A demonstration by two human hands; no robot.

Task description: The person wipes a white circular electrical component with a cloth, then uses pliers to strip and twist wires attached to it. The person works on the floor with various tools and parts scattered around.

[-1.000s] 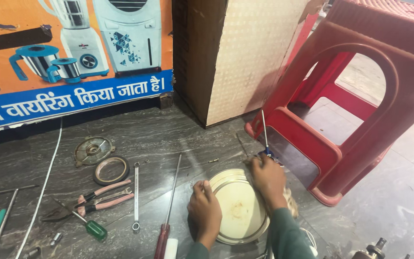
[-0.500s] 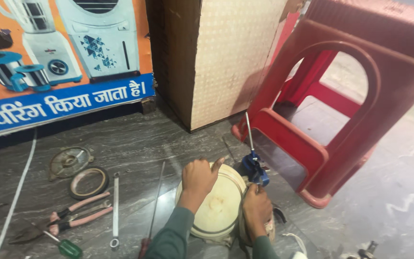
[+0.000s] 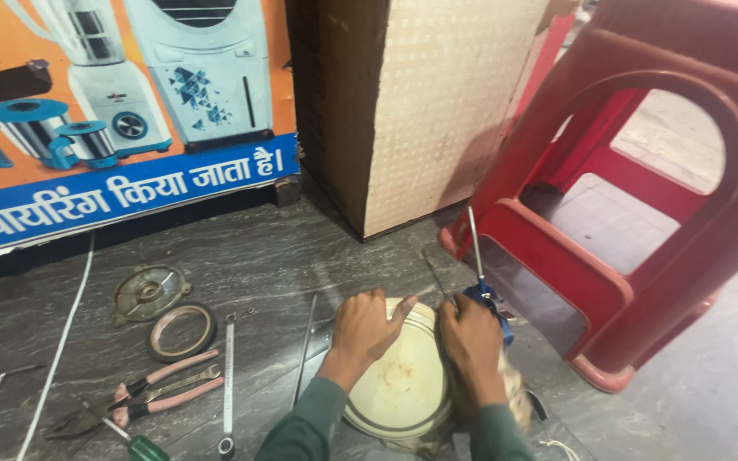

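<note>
A round, cream-coloured metal cover [image 3: 399, 384] lay on the dark stone floor [image 3: 241, 256] near the bottom of the view, just in front of the person, and both hands were on it. The left hand [image 3: 366, 329] rested on its upper left edge with the fingers spread flat and open, gripping nothing, the green sleeve [image 3: 305, 427] running down out of the frame. The right hand [image 3: 471, 341] sat on the cover's right edge, closed around the blue handle of a screwdriver [image 3: 482, 273] whose thin metal shaft stood nearly upright, leaning a little to the left. The two hands were close together but not touching. A thin steel rod [image 3: 304, 350] lay on the floor just left of the left wrist. Farther left lay a slim spanner [image 3: 228, 384], a pair of pink-handled pliers [image 3: 151, 388], a green-handled screwdriver [image 3: 134, 444], a dark ring [image 3: 182, 331] and a grey round end plate [image 3: 149, 293], and a white cable [image 3: 61, 350] ran across the floor beyond them. A red plastic stool [image 3: 642, 196] lay tipped on its side just right of the right hand. Behind stood a beige patterned box [image 3: 437, 102] and an orange poster [image 3: 113, 111] showing kitchen appliances.
</note>
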